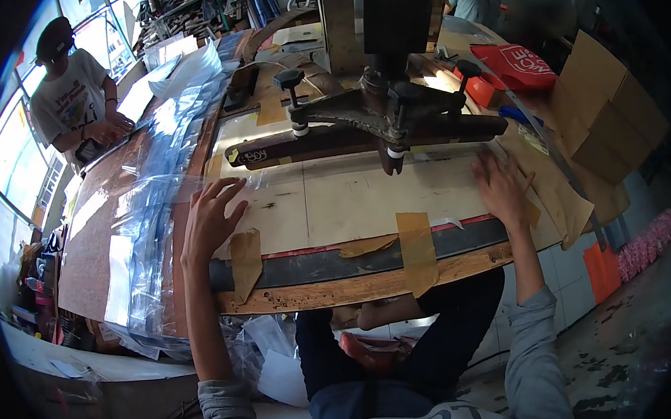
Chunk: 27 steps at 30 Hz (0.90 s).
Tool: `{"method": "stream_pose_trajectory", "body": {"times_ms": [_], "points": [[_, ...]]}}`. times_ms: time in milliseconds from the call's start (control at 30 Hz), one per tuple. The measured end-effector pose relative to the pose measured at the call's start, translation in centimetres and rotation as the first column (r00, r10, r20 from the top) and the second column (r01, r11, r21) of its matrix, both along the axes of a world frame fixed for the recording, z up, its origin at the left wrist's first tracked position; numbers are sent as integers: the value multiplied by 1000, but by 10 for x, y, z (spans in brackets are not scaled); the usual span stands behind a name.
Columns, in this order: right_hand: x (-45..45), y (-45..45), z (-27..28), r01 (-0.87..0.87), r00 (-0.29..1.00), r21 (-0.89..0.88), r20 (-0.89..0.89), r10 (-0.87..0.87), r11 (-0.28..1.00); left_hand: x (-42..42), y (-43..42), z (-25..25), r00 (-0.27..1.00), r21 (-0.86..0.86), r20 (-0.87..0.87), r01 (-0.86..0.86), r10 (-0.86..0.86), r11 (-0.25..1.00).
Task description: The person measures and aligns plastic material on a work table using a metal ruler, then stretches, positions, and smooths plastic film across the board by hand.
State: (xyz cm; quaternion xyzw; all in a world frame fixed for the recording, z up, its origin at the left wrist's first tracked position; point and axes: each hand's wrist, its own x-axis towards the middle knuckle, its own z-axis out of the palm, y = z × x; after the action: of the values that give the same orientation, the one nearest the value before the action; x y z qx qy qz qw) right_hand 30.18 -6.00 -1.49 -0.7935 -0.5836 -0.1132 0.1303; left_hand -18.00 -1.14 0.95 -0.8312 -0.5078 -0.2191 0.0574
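My left hand (213, 221) is over the left end of the pale work board (336, 202), its fingers slightly bent and the thumb apart. Clear plastic film (179, 187) lies by its fingertips; I cannot tell whether they touch it. On the board's right end, my right hand (500, 190) rests with fingers spread, close to the end of a dark bar (324, 149). This long bar hangs just above the board from a metal bracket (356, 119) with black knobs. Brown tape strips (416, 249) cross the board's dark front edge.
To the left, layers of clear plastic sheeting (154, 221) cover a brown table (91, 248), where another person (77, 94) stands working. At right are an open cardboard box (606, 111), a red bag (517, 67) and brown paper (555, 192). A black machine column (395, 21) rises behind the bar.
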Motion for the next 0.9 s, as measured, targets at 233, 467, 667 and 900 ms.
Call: {"method": "stream_pose_trajectory", "body": {"times_ms": [233,467,667,900], "points": [[1,2,-4,18,999,57,38,-20,998,-3,5,-8,994,-38,95,50,-47,998],[-1,-1,3,-29,999,21,46,28,999,-1,2,-3,999,-56,49,8,-5,998],[-5,-1,9,10,998,-53,60,-7,999,-2,0,0,998,-107,15,-65,67,992],[-5,-1,8,3,999,-19,41,-2,1000,2,2,-3,994,-82,-24,-105,104,991]]}}
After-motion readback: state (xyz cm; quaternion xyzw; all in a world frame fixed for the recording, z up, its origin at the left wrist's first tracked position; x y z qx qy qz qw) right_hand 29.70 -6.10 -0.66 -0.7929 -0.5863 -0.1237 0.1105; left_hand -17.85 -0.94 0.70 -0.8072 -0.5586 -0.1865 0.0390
